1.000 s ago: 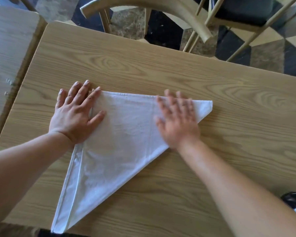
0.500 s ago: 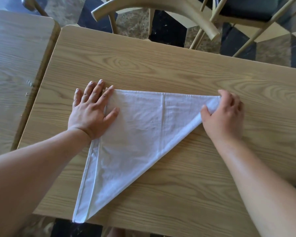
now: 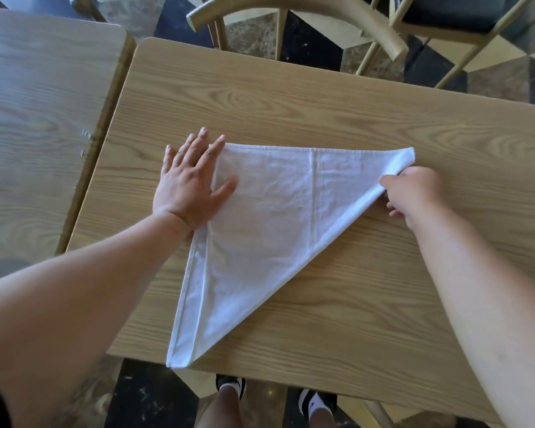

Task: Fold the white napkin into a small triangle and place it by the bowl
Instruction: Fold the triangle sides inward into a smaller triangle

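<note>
The step in hand looks like the second fold: bringing the far right corner of the white cloth napkin (image 3: 260, 230) across to halve the large triangle. To do it well, the right hand (image 3: 414, 193) should lift only that corner, carry it low over the cloth and lay it down on the matching tip, edges lined up before any pressing — a corner dragged rather than lifted would likely pull the whole napkin askew. The left hand (image 3: 189, 183) serves as the anchor and ought to hold firm until the corner lands, then run along the new crease to set it.

The left hand lies flat with fingers spread, palm down on the napkin's far left corner, partly on cloth and partly on the light wood-grain table (image 3: 322, 97). The right hand is closed round the right tip, thumb on top and fingers curled under, pinching the folded edge so that it rises slightly off the table.

The napkin lies near the middle of the table as one big triangle — its long straight edge running along the far side between the two hands, its point reaching the near table edge and just overhanging it. It is plain white, soft and a little wrinkled, with a hemmed double border down the left side and a faint vertical crease near the middle. No bowl is in view
</note>
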The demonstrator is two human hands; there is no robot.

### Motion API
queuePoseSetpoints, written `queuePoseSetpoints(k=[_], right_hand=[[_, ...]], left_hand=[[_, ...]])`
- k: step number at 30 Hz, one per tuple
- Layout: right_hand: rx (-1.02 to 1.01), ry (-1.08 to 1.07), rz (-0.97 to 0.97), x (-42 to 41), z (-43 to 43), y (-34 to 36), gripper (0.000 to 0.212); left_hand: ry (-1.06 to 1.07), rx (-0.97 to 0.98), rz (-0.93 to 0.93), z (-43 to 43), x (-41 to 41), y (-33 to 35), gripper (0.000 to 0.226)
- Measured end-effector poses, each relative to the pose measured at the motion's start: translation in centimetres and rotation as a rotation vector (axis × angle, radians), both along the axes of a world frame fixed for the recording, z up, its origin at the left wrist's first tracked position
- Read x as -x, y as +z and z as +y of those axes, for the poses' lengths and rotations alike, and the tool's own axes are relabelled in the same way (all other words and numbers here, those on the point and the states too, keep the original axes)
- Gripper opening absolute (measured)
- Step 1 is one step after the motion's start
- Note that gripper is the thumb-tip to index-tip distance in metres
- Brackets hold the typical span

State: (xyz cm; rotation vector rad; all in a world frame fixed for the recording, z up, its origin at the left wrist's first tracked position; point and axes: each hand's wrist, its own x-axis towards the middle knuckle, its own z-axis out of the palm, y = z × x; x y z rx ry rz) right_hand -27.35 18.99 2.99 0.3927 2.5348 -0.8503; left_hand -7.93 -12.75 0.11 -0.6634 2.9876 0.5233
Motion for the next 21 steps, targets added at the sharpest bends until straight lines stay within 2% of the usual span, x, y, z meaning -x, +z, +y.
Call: queuePoseSetpoints(k=[5,7,9,14,18,21], right_hand=[[0.07,-0.059,0.1,2.0,1.5,0.8,0.016],[0.082,-0.04,0.184,2.1,1.5,1.3,0.006],[0.088,0.021,0.277,1.1,1.0,2.0,0.01],[0.14,0.389,0.549,-6.3,-1.8,4.1,0.006],[0.192,0.739,0.675,-12.4,-3.1,4.1,0.013],[0.2,0.893,0.772,-16.2,-3.7,4.1,0.015]], left_hand=[[-0.162,0.042,-0.005,0.4,-3.4,-0.1,0.088],[-0.174,0.057,-0.006,1.2,-4.6,-0.4,0.089],[-0.16,0.061,0.02,2.0,-5.3,-0.6,0.088],[-0.119,0.038,0.078,2.2,-5.8,-0.9,0.084],[-0.119,0.017,0.113,2.8,-7.0,-1.1,0.08],[-0.102,-0.001,0.156,3.6,-9.0,-1.3,0.073]])
